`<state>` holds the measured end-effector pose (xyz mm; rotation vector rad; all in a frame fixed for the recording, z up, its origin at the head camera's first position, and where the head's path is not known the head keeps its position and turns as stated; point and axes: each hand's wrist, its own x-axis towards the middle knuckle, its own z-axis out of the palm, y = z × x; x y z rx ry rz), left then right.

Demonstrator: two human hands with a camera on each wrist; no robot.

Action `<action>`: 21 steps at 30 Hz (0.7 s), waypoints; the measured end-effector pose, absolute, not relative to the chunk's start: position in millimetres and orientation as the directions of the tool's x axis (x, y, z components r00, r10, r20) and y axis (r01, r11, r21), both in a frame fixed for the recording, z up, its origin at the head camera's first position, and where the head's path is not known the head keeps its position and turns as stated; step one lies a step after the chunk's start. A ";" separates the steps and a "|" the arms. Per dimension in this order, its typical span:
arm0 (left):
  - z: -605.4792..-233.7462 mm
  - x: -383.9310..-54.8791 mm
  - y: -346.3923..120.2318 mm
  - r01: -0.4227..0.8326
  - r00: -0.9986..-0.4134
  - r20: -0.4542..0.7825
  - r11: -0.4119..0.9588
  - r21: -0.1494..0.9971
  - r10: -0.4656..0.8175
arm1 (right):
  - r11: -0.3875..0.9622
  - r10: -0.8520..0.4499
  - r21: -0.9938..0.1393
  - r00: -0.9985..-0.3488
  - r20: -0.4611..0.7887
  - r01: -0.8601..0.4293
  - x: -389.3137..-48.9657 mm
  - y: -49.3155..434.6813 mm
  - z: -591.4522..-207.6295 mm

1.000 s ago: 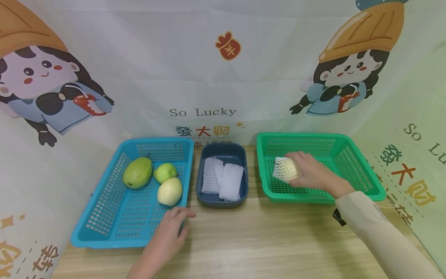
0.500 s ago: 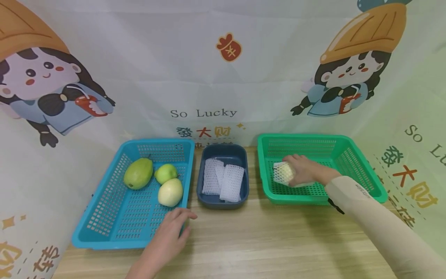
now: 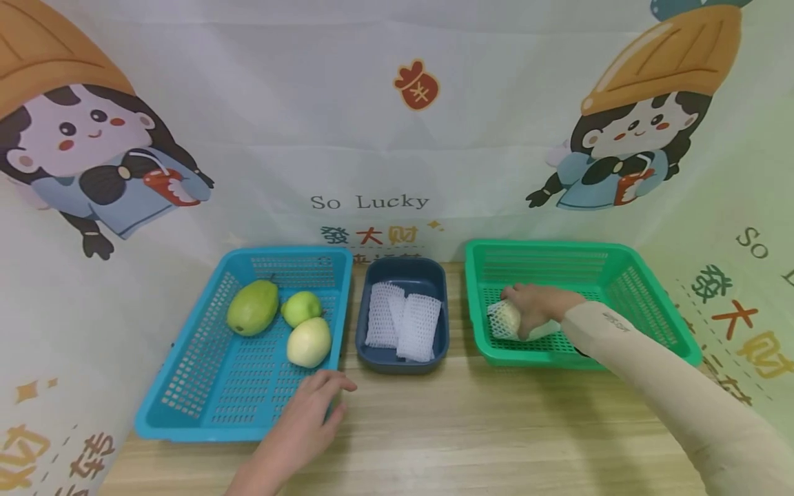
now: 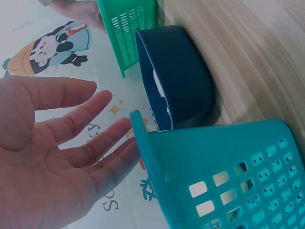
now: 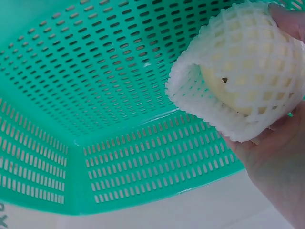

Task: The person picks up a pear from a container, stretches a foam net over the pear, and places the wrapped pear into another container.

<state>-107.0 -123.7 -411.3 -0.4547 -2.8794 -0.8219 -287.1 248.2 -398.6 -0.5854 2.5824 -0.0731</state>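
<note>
The right hand's (image 3: 538, 306) fingers curl round a netted fruit (image 5: 257, 52), pale yellow inside its white foam sleeve (image 5: 183, 86), towards nine o'clock in the green basket (image 3: 527, 357); whether it touches the basket's floor cannot be told. The left hand's (image 3: 307, 417) fingers are released and loosely bent, near the blue basket's (image 3: 205, 434) rim at that basket's four o'clock. From the left hand, a pale fruit (image 3: 309, 342) lies at twelve o'clock, a green apple (image 3: 302, 308) just beyond, and a larger green fruit (image 3: 253, 308) at eleven. Towards half past one, a navy bin (image 3: 403, 367) of foam nets (image 3: 420, 327) stands on the surface (image 3: 409, 434).
</note>
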 end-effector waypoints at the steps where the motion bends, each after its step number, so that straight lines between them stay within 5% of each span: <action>1: -411.3 -107.0 -123.8 0.316 -0.949 0.187 0.807 0.499 0.256 | 0.907 -0.417 -0.150 -0.784 -0.459 -0.394 -288.0 247.1 -399.3; 21: -408.7 -105.0 -125.1 0.319 -0.948 0.153 0.797 0.513 0.280 | 0.919 -0.385 -0.142 -0.762 -0.520 -0.368 -290.6 243.2 -404.2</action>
